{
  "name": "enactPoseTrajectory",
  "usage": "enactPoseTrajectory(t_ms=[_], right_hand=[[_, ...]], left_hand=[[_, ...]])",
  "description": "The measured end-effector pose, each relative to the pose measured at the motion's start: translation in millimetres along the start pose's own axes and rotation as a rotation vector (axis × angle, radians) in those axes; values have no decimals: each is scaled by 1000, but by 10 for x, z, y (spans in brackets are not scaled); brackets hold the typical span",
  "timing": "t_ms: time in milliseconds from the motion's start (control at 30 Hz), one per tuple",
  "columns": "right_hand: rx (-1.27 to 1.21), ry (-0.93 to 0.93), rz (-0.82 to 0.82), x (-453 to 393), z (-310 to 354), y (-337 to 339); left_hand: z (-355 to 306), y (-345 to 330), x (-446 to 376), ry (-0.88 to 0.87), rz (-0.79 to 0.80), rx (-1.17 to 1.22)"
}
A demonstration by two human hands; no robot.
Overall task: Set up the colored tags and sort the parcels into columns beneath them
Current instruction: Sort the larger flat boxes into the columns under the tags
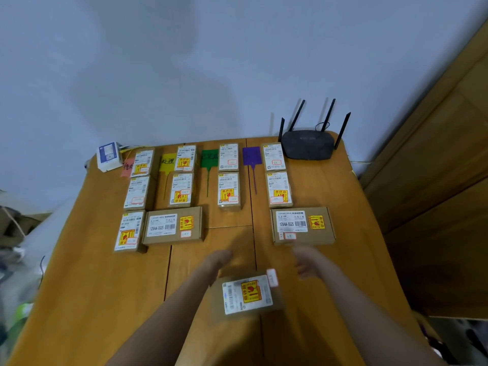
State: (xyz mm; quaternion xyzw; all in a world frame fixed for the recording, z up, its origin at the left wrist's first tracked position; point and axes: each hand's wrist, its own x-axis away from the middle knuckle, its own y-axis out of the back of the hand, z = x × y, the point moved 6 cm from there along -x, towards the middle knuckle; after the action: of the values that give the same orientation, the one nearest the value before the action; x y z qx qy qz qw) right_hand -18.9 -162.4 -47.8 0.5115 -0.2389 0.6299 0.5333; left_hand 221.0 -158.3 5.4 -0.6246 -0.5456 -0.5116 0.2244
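Four colored tags lie along the table's far edge: a pink tag (127,167), a yellow tag (167,161), a green tag (209,157) and a purple tag (252,155). Brown parcels with white labels lie in a column to the right of each tag, for example a small parcel (137,192) and two wide parcels (173,225) (303,225). One loose parcel (247,294), blurred, lies near the front between my forearms. My left hand (217,261) is just beyond its far left corner with nothing in it. My right hand (307,264) hovers to its right, fingers loosely curled and holding nothing.
A black router (307,143) with several antennas stands at the table's (92,286) back right corner. A small white and blue box (107,155) sits at the back left corner. A wooden cabinet (435,180) is on the right, clutter on the left floor.
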Motion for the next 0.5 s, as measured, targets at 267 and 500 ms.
enactPoseTrajectory(t_ms=[267,500], right_hand=[[76,15,123,273,-41,-675],[-32,202,55,631,483,-571]], left_hand=[[606,103,122,163,98,14],[240,659,318,-259,49,294]])
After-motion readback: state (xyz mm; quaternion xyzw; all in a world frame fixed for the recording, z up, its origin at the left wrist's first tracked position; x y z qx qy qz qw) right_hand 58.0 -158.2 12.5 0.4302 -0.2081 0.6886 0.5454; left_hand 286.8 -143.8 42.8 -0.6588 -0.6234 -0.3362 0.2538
